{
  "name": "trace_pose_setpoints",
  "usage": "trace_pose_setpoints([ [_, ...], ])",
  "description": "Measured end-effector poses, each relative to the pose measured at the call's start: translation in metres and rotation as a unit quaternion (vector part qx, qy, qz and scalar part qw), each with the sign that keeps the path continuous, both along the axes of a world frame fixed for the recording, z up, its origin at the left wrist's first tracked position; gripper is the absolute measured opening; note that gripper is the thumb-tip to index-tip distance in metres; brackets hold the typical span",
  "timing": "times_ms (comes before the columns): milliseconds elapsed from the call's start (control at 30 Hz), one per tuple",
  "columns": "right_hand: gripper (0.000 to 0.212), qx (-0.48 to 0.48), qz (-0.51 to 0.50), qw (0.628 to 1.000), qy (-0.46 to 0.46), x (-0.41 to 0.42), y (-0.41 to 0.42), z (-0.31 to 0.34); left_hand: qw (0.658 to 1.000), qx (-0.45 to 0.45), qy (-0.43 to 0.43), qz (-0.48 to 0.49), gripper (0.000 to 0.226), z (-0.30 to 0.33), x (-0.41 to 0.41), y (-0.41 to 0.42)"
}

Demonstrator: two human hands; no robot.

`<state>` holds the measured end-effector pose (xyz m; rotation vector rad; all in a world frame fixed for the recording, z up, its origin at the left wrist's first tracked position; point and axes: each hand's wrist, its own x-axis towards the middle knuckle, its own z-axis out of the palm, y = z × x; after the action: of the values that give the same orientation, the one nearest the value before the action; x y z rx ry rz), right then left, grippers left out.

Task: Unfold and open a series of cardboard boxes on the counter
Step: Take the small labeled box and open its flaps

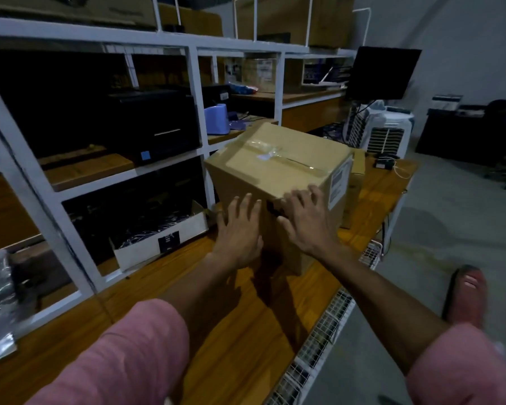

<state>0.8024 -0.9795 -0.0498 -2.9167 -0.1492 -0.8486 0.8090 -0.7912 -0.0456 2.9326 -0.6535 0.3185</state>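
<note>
Bracing the box [278,182] from my side, I have both hands flat against its near face, fingers straight and spread, gripping nothing. My left hand [240,229] lies on the left part of that face, fingertips pointing up and away. My right hand [307,220] sits nearer the right corner, its fingertips reaching the top edge, the thumb beside a small dark patch on the cardboard that I cannot identify.

The box stands upright on the wooden surface [240,331], straight ahead of me and turned so one vertical corner points roughly toward my right arm. It is closed: clear tape [278,153] runs along the top seam from the far left toward the near right and ends at the edge above the label [339,182] on the right side. That seam is what the next move turns on, I think. It lies above and beyond my fingers, and its near end is closer to my right hand, so that hand looks better placed to start peeling or splitting the tape while the left steadies the box.

To my left is a white shelf [193,83] with a black printer [158,127] in it; another piece of cardboard shows just behind the box on the right.
</note>
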Motion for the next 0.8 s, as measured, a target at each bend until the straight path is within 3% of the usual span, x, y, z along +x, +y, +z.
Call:
trace_pose_setpoints([
  [300, 0.045, -0.019, 0.003, 0.999, 0.044, -0.111, 0.096, -0.036, 0.998, 0.044, 0.004, -0.035, 0.082, -0.001, -0.076, 0.087],
  [500, 0.049, 0.008, -0.005, 1.0, -0.018, -0.138, 0.138, -0.001, 1.0, 0.002, -0.003, -0.009, 0.085, 0.015, -0.102, 0.132],
  [667, 0.073, -0.014, -0.046, 0.979, 0.196, -0.123, 0.141, -0.005, 0.996, 0.042, 0.076, -0.01, 0.091, 0.027, -0.108, 0.148],
  [800, 0.074, -0.03, -0.041, 0.977, 0.209, -0.129, 0.141, -0.019, 0.988, 0.078, 0.137, -0.007, 0.097, 0.028, -0.112, 0.162],
])
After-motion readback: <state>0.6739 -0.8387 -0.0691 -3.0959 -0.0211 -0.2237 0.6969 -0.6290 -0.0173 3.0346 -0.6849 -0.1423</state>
